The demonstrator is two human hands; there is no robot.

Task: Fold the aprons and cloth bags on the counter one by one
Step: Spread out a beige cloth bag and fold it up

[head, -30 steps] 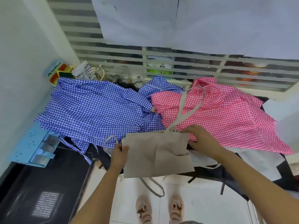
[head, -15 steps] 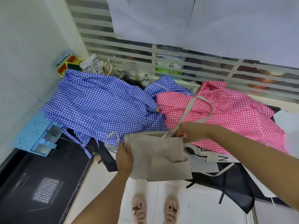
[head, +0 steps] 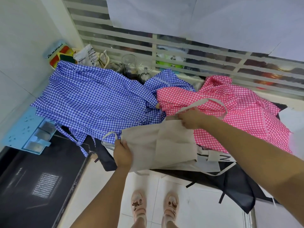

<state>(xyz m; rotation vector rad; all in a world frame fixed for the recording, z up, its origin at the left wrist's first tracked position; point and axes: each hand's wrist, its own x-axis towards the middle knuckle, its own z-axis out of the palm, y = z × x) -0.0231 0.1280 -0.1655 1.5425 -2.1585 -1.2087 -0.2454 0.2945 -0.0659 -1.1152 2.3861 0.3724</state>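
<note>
Bag runs lower left to upper right: my left hand grips one edge, right hand pinches the mouth.

Bright, even light with soft shadows, edges bowed by the wide lens (glare on the black surface).

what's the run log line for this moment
step: fold beige bag | left hand: grips side edge | right hand: pinches top edge
</note>
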